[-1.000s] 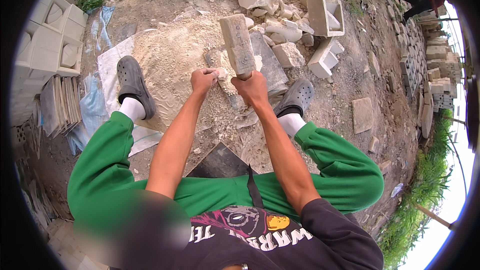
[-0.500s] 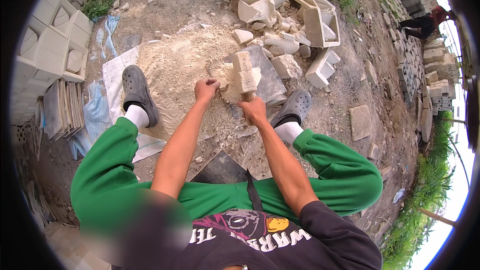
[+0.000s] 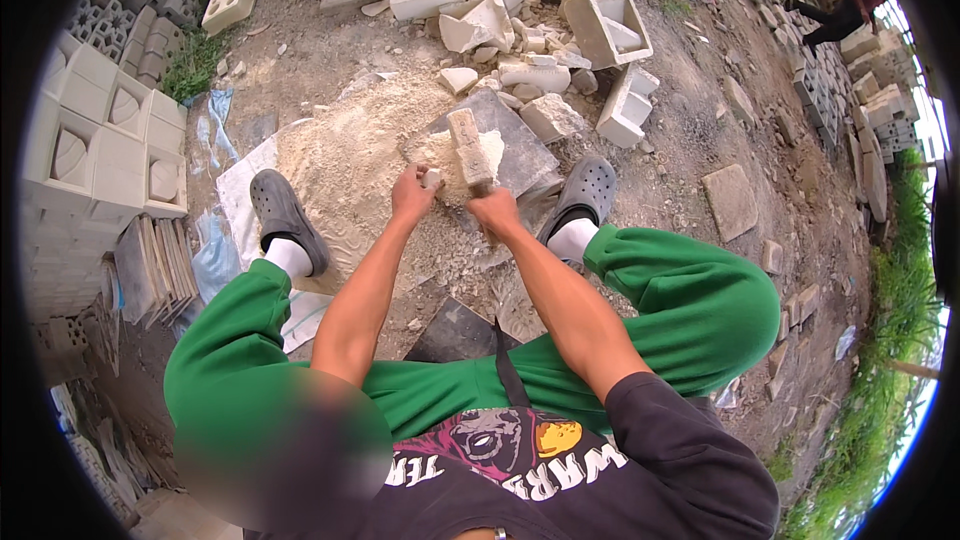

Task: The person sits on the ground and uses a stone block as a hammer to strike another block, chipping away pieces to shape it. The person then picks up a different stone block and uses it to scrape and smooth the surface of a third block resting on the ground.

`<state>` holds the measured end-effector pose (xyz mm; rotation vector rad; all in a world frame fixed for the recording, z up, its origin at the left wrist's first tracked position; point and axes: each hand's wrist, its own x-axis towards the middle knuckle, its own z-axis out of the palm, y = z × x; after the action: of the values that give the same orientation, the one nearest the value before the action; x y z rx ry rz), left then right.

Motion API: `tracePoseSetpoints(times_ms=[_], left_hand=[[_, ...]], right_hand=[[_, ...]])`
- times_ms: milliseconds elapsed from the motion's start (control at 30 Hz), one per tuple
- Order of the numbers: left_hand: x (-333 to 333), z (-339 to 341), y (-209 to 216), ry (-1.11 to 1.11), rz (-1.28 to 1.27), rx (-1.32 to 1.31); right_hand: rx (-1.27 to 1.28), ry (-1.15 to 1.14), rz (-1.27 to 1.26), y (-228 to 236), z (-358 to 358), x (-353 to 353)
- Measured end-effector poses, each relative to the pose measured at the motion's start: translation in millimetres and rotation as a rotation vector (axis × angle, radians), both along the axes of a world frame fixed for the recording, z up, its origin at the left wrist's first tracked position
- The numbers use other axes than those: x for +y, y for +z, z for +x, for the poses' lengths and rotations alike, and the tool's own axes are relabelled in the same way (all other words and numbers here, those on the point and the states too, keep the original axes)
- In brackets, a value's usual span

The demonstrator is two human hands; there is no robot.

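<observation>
My right hand [image 3: 493,212] is closed around the short handle of a mallet. Its long, block-shaped mallet head [image 3: 467,145], pale with dust, lies over a dark slab [image 3: 525,147] among whitish crumbs. To the left of it, my left hand [image 3: 411,195] pinches a small pale chunk of broken block [image 3: 432,178] between thumb and fingers. Crushed cream-coloured rubble [image 3: 350,150] spreads in a heap beyond and left of that hand, partly over a white sheet [image 3: 240,180]. Whether the mallet touches the slab or hovers just over it, I cannot tell.
Broken hollow blocks [image 3: 485,25] and loose pieces pile up beyond the slab. Pale patterned blocks [image 3: 110,155] are stacked at left, above leaning thin boards [image 3: 155,265]. A flat stone [image 3: 730,202] lies at right. Another person [image 3: 845,10] is at the far right.
The mallet head looks lower, nearer the slab, than before. My left hand has shifted slightly, and the chunk in its fingers shows more plainly. The whole view has also shifted a little.
</observation>
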<state>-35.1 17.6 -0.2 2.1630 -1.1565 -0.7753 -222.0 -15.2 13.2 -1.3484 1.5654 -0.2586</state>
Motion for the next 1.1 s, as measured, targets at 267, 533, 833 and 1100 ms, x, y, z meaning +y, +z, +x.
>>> tracePoseSetpoints(times_ms=[267,533,833,1100], left_hand=[[15,12,9,-0.068,-0.001,-0.143],[2,7,25,-0.109,-0.170,-0.267],[30,-6,17,-0.324,-0.158,-0.217],[28,-27,-28,0.372,-0.194,0.209]], right_hand=[[-0.021,-0.048,0.121,14,16,0],[0.096,0.028,0.115,11,11,-1],[0.040,-0.081,0.082,-3,15,1],[0.034,-0.056,0.010,-30,13,-2]])
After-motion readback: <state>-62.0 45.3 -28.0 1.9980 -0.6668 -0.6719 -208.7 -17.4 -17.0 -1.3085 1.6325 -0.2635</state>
